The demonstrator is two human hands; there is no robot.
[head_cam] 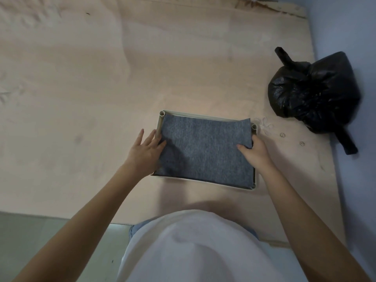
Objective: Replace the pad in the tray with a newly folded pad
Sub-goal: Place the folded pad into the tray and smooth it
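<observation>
I'm seating the pad (205, 149) in the tray (203, 116): left hand (145, 152) flat, open, right hand (255, 152) pinching its three-o'clock edge (one o'clock corner needs tucking).

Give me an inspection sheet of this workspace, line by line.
Surface: pale wooden board, stained along its far edge.
Job's things: grey pad lies in the cream tray, far right corner riding up over the rim.
Clutter: tied black bag at the board's right edge.
Hands: left hand rests fingers on the pad's left edge; right hand grips its right edge.
Cables: nothing seen.
Surroundings: bluish floor at right.
</observation>
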